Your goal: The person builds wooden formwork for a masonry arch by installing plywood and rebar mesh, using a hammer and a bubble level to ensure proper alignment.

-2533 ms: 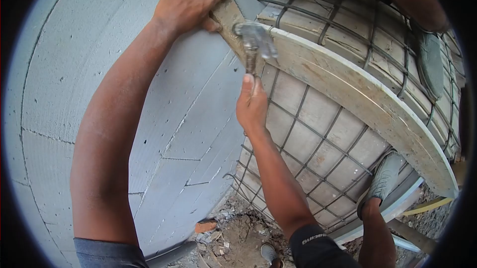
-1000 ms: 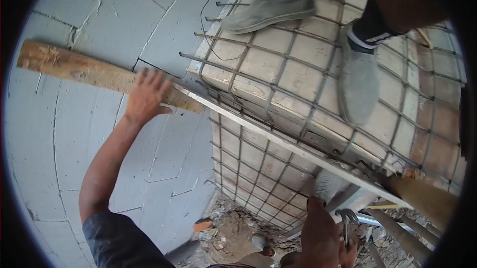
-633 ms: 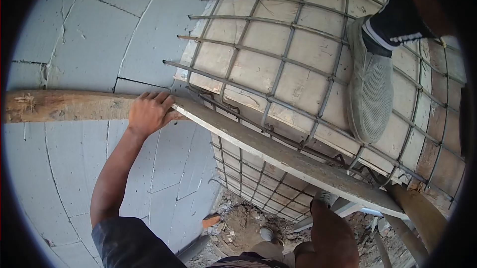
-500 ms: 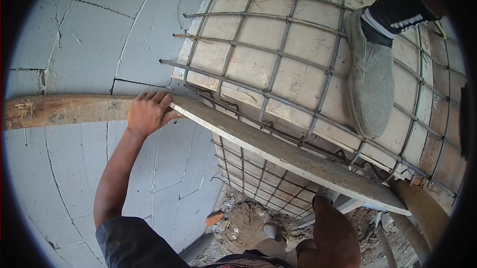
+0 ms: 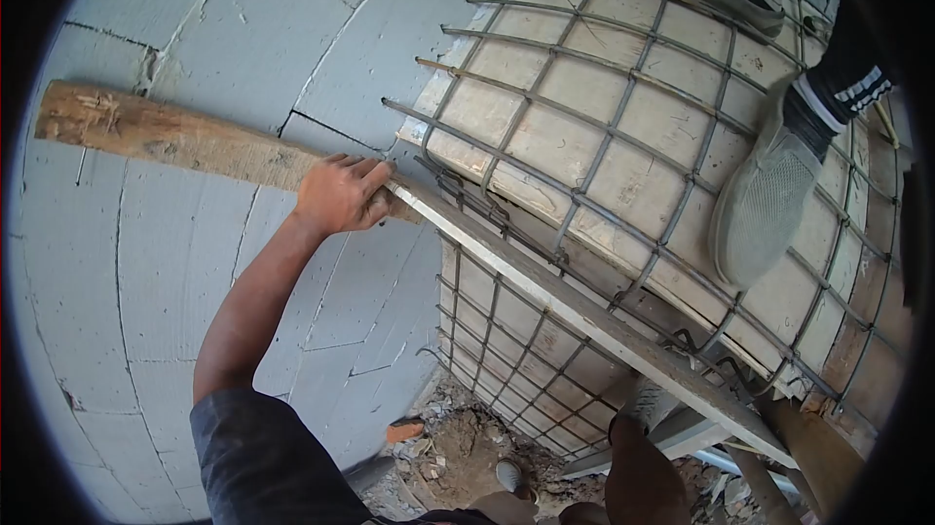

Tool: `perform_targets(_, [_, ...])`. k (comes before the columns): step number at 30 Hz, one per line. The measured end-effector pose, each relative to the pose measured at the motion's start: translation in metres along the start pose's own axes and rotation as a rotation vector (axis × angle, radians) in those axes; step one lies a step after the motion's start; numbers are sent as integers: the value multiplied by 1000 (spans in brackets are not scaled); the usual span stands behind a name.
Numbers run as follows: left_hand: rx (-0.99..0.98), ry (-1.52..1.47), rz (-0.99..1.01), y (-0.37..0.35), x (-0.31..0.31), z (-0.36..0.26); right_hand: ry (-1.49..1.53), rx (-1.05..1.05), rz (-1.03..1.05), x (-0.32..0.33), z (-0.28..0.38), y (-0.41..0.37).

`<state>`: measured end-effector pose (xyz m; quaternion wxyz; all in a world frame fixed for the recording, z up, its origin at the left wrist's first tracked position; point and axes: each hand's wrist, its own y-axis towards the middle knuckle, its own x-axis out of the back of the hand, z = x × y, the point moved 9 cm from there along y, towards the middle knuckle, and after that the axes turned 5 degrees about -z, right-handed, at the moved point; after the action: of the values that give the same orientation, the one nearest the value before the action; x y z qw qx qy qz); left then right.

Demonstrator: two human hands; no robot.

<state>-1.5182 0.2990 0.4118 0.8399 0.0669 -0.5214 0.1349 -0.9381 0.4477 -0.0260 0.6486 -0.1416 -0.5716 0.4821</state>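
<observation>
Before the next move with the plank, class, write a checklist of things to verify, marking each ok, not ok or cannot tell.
1. Left hand grips brown plank: ok.
2. Brown plank lies against block wall: ok.
3. Right hand free: cannot tell, mostly out of frame.
4. Joint between plank and pale board: cannot tell, hand covers it.
5. Co-worker's shoe apart from pale board, on rebar mesh: ok.
</observation>
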Motion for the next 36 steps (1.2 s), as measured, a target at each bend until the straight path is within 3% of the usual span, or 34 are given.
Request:
perform_targets(2, [1, -42, -31, 1, 4, -1, -26, 19, 7, -5, 2, 8])
perform_targets(8, [277, -154, -133, 18, 19, 6, -86, 47, 39, -22, 5, 22])
perform_targets(11, [428, -163, -15, 30, 7, 17, -112, 58, 54, -29, 7, 28])
perform_targets(13, [438, -334, 83, 34, -16, 16, -129, 66, 60, -34, 7, 32])
perform_targets(17, [456, -548, 15, 32, -38, 9, -156, 76, 81, -42, 6, 37])
perform_targets(19, [695, -838, 62, 22, -56, 10, -161, 85, 87, -46, 6, 38])
perform_targets(20, [690, -847, 65, 18, -56, 3, -161, 86, 87, -48, 7, 40])
perform_targets(22, [312, -529, 3, 27, -32, -37, -150, 97, 94, -52, 9, 41])
perform_targets(24, [413, -582, -119, 23, -33, -30, -115, 92, 88, -55, 6, 35])
perform_targets(26, [520, -543, -3, 14, -64, -17, -60, 45, 81, -52, 3, 26])
perform_targets(27, [549, -499, -42, 4, -78, -12, -39, 44, 83, -51, 2, 19])
perform_targets(30, [391, -553, -88, 5, -90, 1, 46, -89, 94, -49, -45, -23])
perform_targets(36, [445, -519, -44, 6, -85, 1, 126, -260, 204, -75, -137, -139])
